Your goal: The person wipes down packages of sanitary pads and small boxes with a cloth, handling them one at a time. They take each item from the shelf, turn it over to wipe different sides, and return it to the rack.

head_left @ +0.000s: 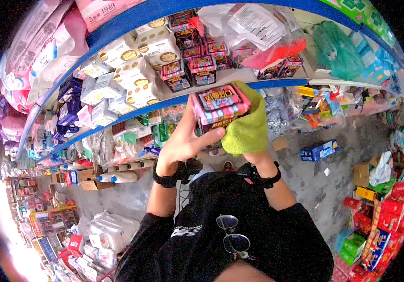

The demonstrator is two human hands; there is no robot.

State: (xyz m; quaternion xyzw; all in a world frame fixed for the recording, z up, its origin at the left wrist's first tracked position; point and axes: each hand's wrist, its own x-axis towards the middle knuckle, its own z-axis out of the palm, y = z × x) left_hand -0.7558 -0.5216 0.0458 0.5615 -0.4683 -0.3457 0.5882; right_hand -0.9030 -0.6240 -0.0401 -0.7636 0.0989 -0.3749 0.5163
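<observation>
My left hand (186, 142) grips a pink and black packaged box (221, 107) with yellow lettering, its thumb along the near side. A yellow-green cloth (248, 124) drapes over my right hand (257, 158) and hides most of its fingers. The cloth lies against the right side of the box. Both are held in front of the shelf edge. Behind them, similar pink and black boxes (203, 70) stand in stacks on the shelf.
White tissue packs (134, 77) fill the shelf to the left. A clear plastic wrapper (253, 28) and a green bag (336, 49) lie to the right. A blue carton (318, 150) is on the floor; red packages (392, 211) are piled at the lower right.
</observation>
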